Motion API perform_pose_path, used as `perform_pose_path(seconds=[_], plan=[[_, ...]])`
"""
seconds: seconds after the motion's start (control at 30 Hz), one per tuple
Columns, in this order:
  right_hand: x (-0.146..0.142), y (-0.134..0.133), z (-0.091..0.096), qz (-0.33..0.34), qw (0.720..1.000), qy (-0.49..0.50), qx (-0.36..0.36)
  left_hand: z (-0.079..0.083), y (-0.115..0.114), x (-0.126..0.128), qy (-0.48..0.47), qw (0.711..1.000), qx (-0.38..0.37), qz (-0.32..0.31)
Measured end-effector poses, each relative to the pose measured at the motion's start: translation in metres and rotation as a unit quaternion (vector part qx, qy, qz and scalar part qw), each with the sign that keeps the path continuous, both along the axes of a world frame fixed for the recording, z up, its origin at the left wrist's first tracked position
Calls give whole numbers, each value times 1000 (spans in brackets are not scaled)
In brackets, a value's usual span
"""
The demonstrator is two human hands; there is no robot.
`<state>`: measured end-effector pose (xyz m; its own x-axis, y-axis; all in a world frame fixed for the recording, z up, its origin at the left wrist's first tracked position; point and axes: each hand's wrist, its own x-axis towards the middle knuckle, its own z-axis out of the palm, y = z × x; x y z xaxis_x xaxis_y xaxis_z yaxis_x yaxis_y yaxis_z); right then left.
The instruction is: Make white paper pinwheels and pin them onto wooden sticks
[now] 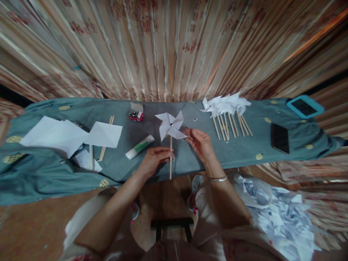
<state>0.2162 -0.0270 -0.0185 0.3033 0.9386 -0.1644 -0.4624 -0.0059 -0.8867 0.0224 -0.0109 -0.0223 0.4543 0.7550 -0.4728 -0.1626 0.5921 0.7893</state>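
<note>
A white paper pinwheel on a wooden stick stands in front of me, with a small shiny pin at its centre. My left hand is closed on the stick below the blades, pinching it between thumb and fingers. At the tip of the right-hand blade is my right hand, its thumb and fingers drawn together. A thin dark sliver shows just above those fingertips; I cannot tell what it is. Left of the pinwheel lies a green and white glue stick, and behind that a small open red and white box with shiny pieces inside.
Finished pinwheels lie in a row at the back right. A black phone and a blue-framed device are farther right. Paper sheets and loose sticks lie left. A bag of paper scraps sits below the table at right.
</note>
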Motion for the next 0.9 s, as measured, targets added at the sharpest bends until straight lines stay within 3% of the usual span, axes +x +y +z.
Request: perform_pose_path(seconds=[0.9], plan=[[-18, -4, 5, 71, 997, 10, -12, -3, -1, 2, 9, 1000, 10, 10]])
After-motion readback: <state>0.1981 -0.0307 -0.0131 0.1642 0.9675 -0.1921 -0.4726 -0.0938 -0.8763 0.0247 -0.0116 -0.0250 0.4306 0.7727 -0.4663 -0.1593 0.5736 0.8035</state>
